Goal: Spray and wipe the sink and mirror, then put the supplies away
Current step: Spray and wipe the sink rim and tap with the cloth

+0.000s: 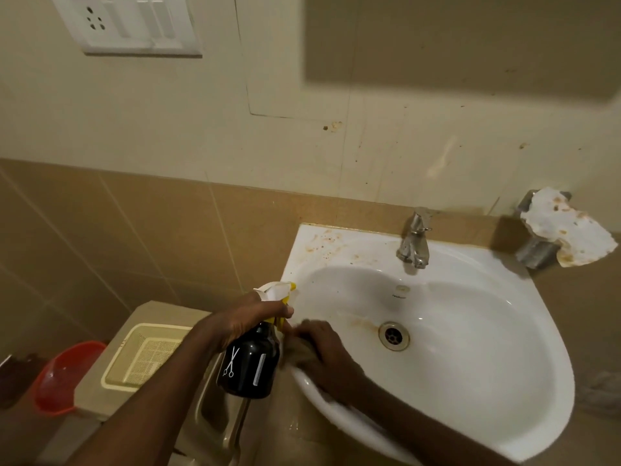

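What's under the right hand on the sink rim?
The right hand presses a brownish cloth, blurred, onto the sink near its left rim. Most of the cloth is covered by the hand.

Two bare arms reach forward from the near edge. The left hand [248,321] is curled in a grip, forefinger extended to the right. The right hand [324,351], just beside it, lies palm down, fingers bent, blurred.
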